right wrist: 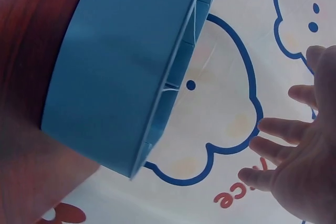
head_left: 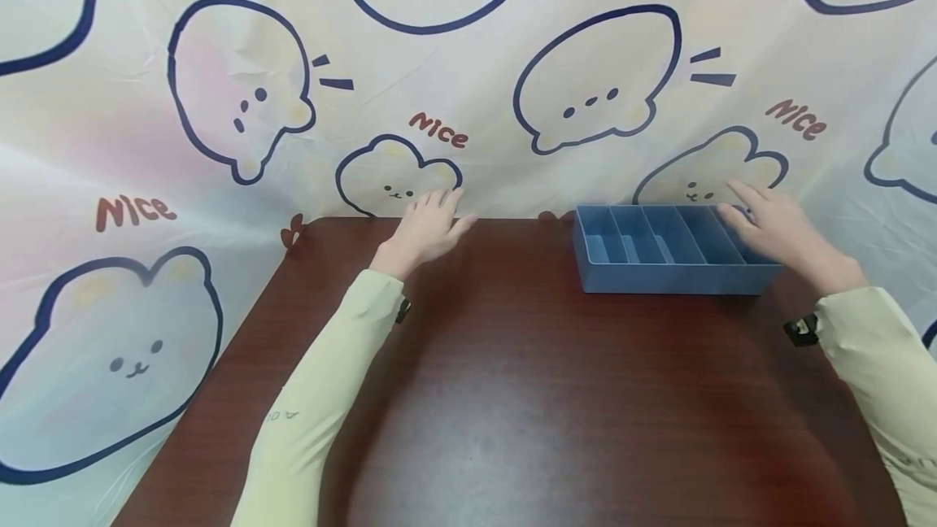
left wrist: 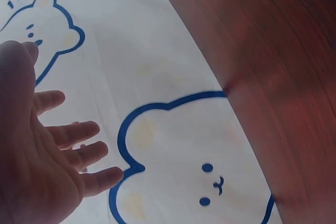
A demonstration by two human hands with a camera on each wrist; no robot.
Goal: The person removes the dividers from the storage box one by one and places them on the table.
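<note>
A blue box [head_left: 673, 278] with several upright dividers stands at the back right of the dark wooden table [head_left: 498, 397]. My right hand [head_left: 782, 230] hovers over its right end, fingers spread and holding nothing. In the right wrist view that hand [right wrist: 302, 156] is apart from the box [right wrist: 115, 72], with the patterned sheet behind it. Over the table's back edge, left of the middle, my left hand [head_left: 427, 230] is held with fingers extended and nothing in it. The left wrist view shows this hand [left wrist: 52, 156] with its fingers apart, touching nothing.
A pale sheet [head_left: 483, 88] with cartoon bears and the word "Nice" hangs behind the table and along its left side. Dark wrist-worn devices show at the left cuff [head_left: 403, 310] and at the right wrist, a small black camera [head_left: 802, 330].
</note>
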